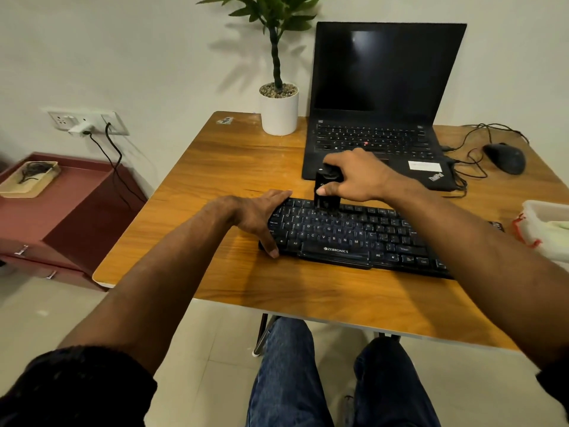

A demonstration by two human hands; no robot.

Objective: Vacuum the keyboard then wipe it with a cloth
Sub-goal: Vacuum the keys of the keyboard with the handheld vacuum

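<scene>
A black keyboard [354, 238] lies across the middle of the wooden table [234, 167]. My left hand [258, 217] grips its left end, fingers along the far edge and thumb at the near corner. My right hand [357, 177] is closed around a small black handheld vacuum [327, 192] that stands upright, its nozzle touching the upper key rows left of centre. In a white container [548, 229] at the right edge lies something pale that may be the cloth.
An open black laptop [381, 118] stands behind the keyboard. A potted plant [278, 109] sits to its left. A black mouse [505, 157] with tangled cables lies at the far right. A maroon cabinet [61, 217] stands left of the table.
</scene>
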